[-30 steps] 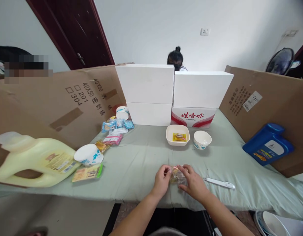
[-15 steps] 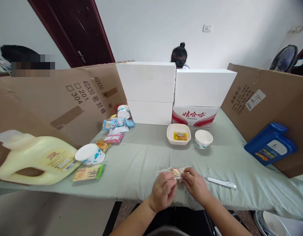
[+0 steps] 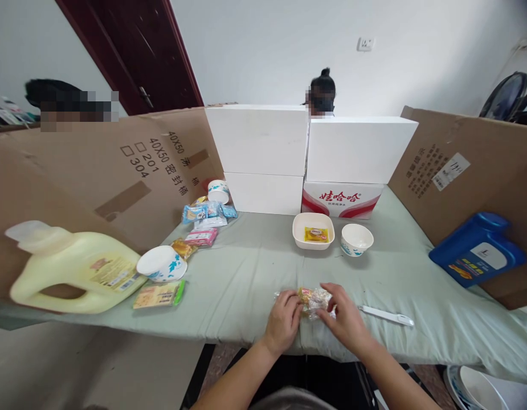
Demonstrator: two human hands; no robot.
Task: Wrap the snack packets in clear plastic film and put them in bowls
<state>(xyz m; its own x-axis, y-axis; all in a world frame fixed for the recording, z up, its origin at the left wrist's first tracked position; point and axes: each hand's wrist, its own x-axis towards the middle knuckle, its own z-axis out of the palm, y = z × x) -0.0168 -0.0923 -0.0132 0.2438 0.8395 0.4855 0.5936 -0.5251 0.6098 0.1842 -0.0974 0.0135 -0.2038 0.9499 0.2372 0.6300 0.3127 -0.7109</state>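
While the left hand and right hand pinch one crinkly clear-wrapped snack, fingers half hide it; two white bowls stand beyond.

We see a pale yellow jug lying at the worktop's left edge, a blue jug at right, a square dish with a yellow packet beside a round bowl, white boxes behind, and a white utensil near front.
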